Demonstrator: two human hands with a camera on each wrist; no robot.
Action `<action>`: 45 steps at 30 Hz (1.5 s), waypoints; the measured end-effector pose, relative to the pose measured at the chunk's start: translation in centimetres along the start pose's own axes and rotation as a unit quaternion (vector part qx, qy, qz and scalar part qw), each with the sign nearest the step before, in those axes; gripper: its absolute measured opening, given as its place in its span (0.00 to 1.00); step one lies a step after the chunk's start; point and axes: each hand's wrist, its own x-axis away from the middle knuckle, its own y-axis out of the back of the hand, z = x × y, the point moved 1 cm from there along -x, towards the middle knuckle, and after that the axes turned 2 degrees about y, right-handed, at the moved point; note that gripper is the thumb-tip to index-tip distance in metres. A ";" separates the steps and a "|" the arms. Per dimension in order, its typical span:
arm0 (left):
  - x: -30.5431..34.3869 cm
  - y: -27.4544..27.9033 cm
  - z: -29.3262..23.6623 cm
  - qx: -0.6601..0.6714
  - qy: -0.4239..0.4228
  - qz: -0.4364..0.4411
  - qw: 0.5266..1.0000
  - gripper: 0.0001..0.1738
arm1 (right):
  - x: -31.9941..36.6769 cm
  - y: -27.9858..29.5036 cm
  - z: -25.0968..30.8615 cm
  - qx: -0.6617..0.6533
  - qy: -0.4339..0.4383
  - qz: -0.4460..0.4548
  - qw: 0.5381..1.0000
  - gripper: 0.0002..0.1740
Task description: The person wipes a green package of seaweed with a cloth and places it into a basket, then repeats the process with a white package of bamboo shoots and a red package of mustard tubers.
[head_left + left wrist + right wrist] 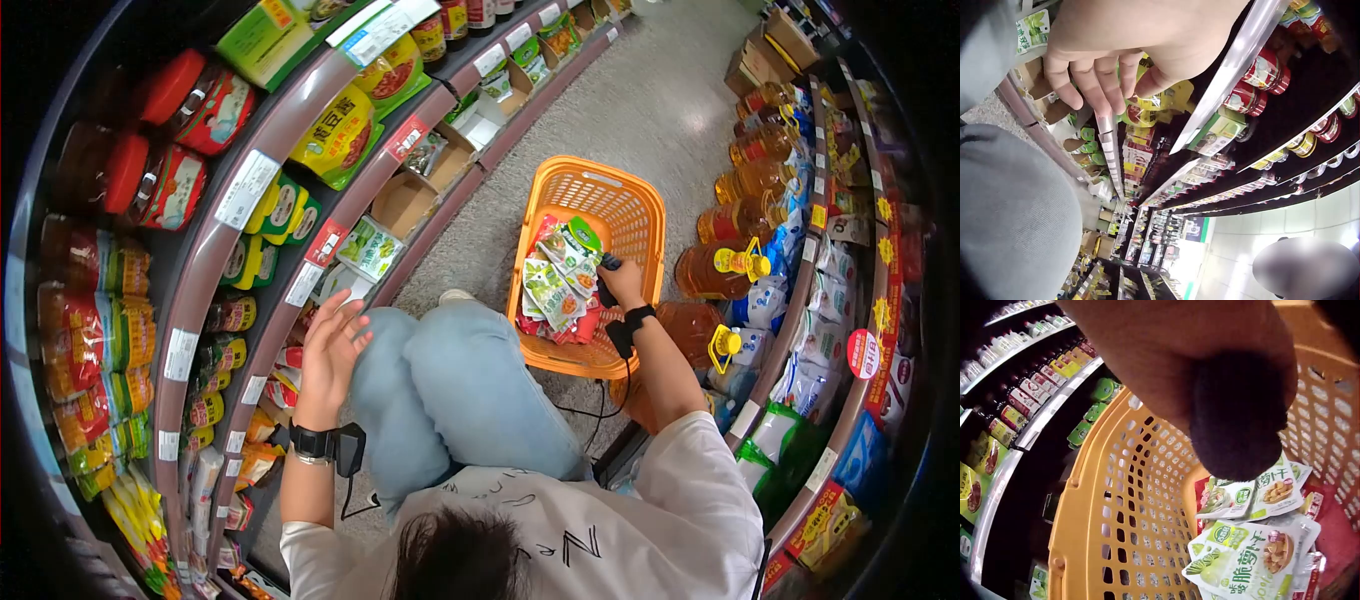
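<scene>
I crouch in a shop aisle. My left hand [335,335] is raised over my left knee [400,370], close to the lower shelf edges, with fingers relaxed and holding nothing. In the left wrist view the left hand [1100,72] hangs loosely curled in front of shelved packets. My right hand [622,287] grips the black handle [606,272] of an orange plastic basket [640,215] on the floor. The basket holds several green-and-white snack packets [555,285] over red ones. The right wrist view shows the right hand [1172,356] round the handle [1238,419], above the basket wall [1129,506] and packets [1241,556].
Curved shelves on the left carry red-lidded jars [170,130], yellow-green pouches [340,135] and open cardboard boxes [405,200]. Oil bottles [720,265] and bagged goods line the right shelves. Grey aisle floor [650,100] runs ahead. Another person [1304,269] stands far down the aisle.
</scene>
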 end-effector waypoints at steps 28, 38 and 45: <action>6.2 19.7 4.3 0.069 0.003 -0.139 0.988 0.19 | 17.4 9.3 28.1 -0.427 0.246 0.086 0.866 0.15; -7.4 15.9 1.3 -0.238 0.080 -0.015 0.968 0.26 | 17.0 11.0 26.9 -0.479 0.186 0.017 0.858 0.17; -17.2 14.4 6.0 -0.533 -0.138 0.023 0.835 0.32 | 14.0 11.0 22.8 -0.444 0.155 -0.063 0.880 0.14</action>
